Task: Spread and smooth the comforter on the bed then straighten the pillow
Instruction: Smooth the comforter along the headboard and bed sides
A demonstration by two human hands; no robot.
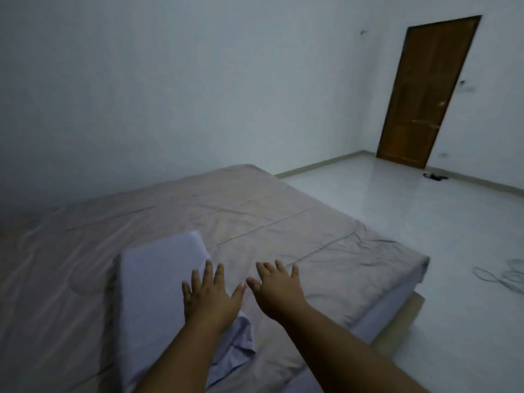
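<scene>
A greyish-pink comforter (255, 217) lies spread over the low bed, with shallow creases across its middle and right side. A pale lavender pillow (158, 273) rests on it near me, its loose open end bunched at the lower right. My left hand (211, 296) is flat and open with fingers apart, over the pillow's right edge. Just right of the pillow, my right hand (276, 290) is likewise open, palm down over the comforter. Neither hand holds anything.
The bed's right edge (397, 302) drops to a white tiled floor (397, 199). A brown wooden door (425, 92) stands shut in the far right corner. Loose cable (504, 276) lies on the floor at right, and a small dark object (433, 176) by the door.
</scene>
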